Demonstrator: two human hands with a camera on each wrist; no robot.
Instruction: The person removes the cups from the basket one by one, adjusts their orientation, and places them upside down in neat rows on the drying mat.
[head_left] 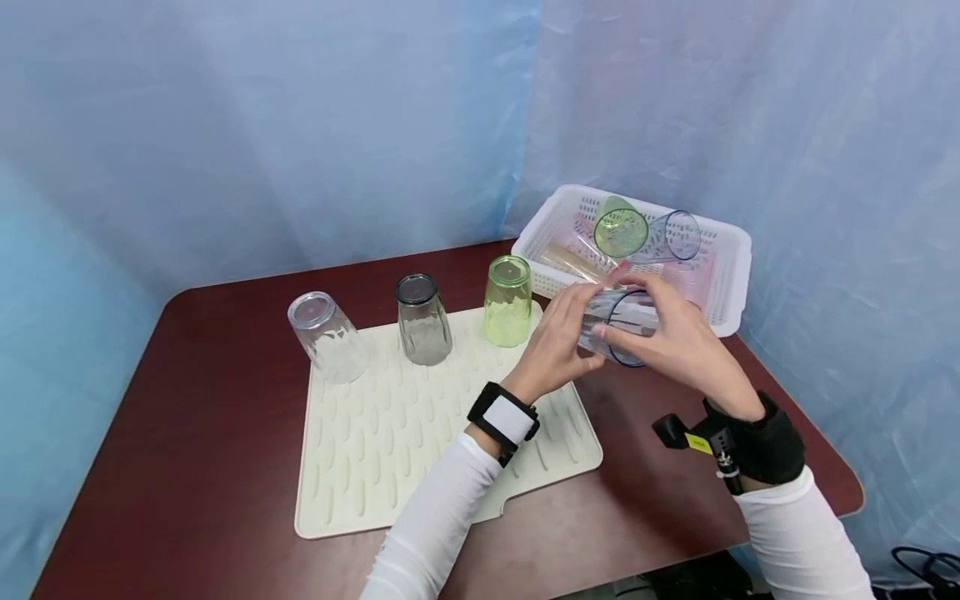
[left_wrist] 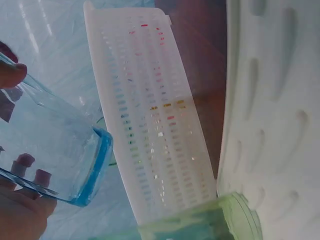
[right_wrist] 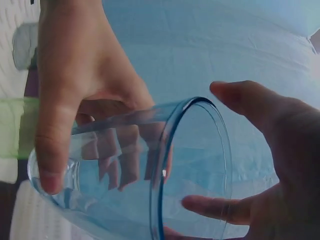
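On the left of the cream drying mat (head_left: 390,433) a clear tumbler (head_left: 327,336) is stood upside down, with a grey tumbler (head_left: 423,320) and a green tumbler (head_left: 507,301) upended beside it along the mat's far edge. Further right, a blue-tinted clear cup (head_left: 622,325) is held on its side in the air between the mat and the white basket (head_left: 731,275), just in front of the basket's near wall. The cup's base end is gripped by the curled fingers of the left hand (head_left: 558,337), while its rim end is cradled by the right hand (head_left: 678,337), thumb and fingers bent around it. The step in hand appears to be the turning of the cup, mouth downward, for setting on the mat. For that, a swing leftward and a full tip-over would be called for. Open room is offered by the mat's near rows and right part; the green tumbler stands close and could be knocked. More cups are left lying in the basket, near the table's right edge.
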